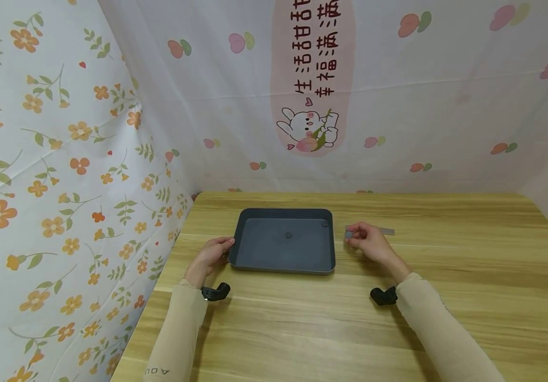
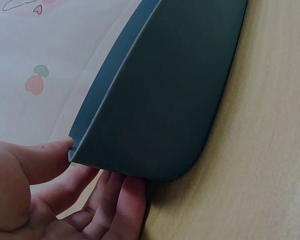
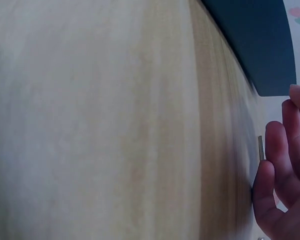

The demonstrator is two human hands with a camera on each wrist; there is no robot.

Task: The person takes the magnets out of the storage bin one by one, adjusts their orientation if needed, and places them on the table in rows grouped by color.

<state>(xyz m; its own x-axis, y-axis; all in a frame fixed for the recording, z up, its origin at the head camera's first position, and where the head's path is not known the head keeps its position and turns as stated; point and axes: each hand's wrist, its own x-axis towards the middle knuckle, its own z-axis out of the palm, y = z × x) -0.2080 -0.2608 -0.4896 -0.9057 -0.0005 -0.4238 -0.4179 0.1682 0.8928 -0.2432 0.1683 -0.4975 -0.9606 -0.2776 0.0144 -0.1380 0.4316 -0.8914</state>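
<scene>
A dark grey rectangular tray (image 1: 274, 270) lies on the table, with two small dark round discs, one disc (image 1: 288, 235) near its middle and another disc (image 1: 324, 223) by the far right corner. My left hand (image 1: 211, 255) grips the tray's left side; in the left wrist view the thumb is at the rim and the curled fingers lie against the outside wall (image 2: 150, 110). Right of the tray, my right hand (image 1: 371, 243) pinches a small grey round disc (image 1: 348, 234) at its fingertips. A flat grey strip (image 1: 387, 231) lies behind that hand, partly hidden by it.
The wood-grain table (image 1: 293, 329) extends in front of the tray and to the right. A white printed cloth (image 1: 398, 106) hangs behind the table, and a flowered cloth (image 1: 54, 175) hangs along the left. Each wrist wears a small black camera (image 1: 216, 292).
</scene>
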